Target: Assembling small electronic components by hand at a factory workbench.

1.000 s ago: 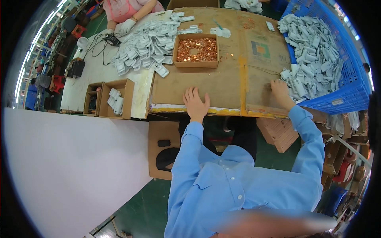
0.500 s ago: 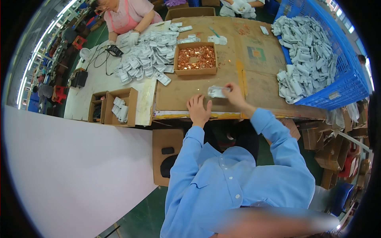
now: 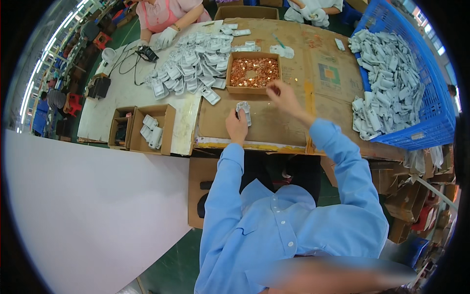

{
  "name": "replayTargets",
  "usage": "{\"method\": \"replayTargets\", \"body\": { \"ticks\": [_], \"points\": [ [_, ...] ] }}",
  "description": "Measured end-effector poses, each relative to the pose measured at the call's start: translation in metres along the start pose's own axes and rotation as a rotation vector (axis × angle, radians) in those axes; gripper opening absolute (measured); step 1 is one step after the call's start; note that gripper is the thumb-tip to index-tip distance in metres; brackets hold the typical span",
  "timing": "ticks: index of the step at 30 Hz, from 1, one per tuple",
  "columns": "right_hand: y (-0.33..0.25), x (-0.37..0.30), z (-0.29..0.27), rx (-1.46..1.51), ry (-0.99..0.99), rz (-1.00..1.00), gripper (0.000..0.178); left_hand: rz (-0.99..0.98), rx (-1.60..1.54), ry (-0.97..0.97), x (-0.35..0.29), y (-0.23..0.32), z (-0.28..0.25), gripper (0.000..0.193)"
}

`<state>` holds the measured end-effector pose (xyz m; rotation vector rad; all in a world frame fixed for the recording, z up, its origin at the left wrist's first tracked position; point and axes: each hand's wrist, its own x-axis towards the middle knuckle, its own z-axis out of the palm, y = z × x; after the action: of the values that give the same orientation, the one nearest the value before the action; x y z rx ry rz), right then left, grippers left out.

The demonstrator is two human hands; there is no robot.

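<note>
Left hand point(image 3: 237, 126) is clamped around a pale plastic casing point(image 3: 246, 111), which sits over the cardboard-covered side of the table, just my side of a shallow cardboard box point(image 3: 252, 90) full of copper-coloured bits point(image 3: 267, 66). My grip hides part of that casing, and honestly I can't tell if its bottom touches the cardboard or is lifted a little; the details on its face are too small to make out. Right hand point(image 3: 285, 99) is over at the near right corner of the box, fingers bent in, but the tips are too small and blurry to say whether they're pinching a bit, so can't tell on that one. Bottom of my view is a smeared blur below my blue shirt point(image 3: 333, 228). Across the table, someone in a pink apron point(image 3: 155, 18) gets cut off by the top edge, a white-gloved hand point(image 3: 165, 39) near a big heap of casings point(image 3: 196, 63); a second person up top is cropped too. Surface-wise it's scuffed brown cardboard point(image 3: 279, 130) with a strip of yellow tape point(image 3: 309, 100), then a white tabletop point(image 3: 185, 115) to the left with a small open box point(image 3: 169, 130) holding a few more casings. Blue crate point(image 3: 435, 130) on my right is loaded with pale parts, green floor point(image 3: 171, 259) below, red stool point(image 3: 74, 103) far left.
</note>
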<state>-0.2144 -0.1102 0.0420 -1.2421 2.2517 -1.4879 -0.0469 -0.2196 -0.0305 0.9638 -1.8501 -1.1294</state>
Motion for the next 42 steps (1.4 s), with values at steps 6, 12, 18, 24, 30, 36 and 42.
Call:
{"method": "replayTargets", "body": {
  "ticks": [6,12,18,24,30,36,42],
  "points": [
    [0.042,0.116,0.016,-0.592,-0.267,-0.222,0.015,-0.085,0.313,-0.102,0.003,-0.001,0.006,0.036],
    [0.03,0.163,0.044,-0.932,-0.449,0.088,0.026,-0.068,0.398,-0.078,0.01,-0.003,0.01,0.036],
    [0.07,0.188,0.052,-0.894,-0.473,0.119,0.022,-0.073,0.418,-0.101,0.014,-0.002,0.015,0.037],
    [0.048,0.186,0.062,-0.872,-0.387,0.246,0.03,-0.126,0.443,-0.1,0.014,-0.005,0.011,0.038],
    [0.026,0.177,0.06,-0.862,-0.373,0.29,0.032,-0.127,0.498,-0.122,0.011,-0.002,0.009,0.037],
    [0.039,0.181,0.06,-0.83,-0.328,0.281,0.028,-0.07,0.406,-0.08,0.011,-0.004,0.015,0.036],
    [0.044,0.184,0.067,-0.855,-0.315,0.33,0.023,-0.052,0.423,-0.079,0.013,-0.002,0.012,0.036]
  ]
}}
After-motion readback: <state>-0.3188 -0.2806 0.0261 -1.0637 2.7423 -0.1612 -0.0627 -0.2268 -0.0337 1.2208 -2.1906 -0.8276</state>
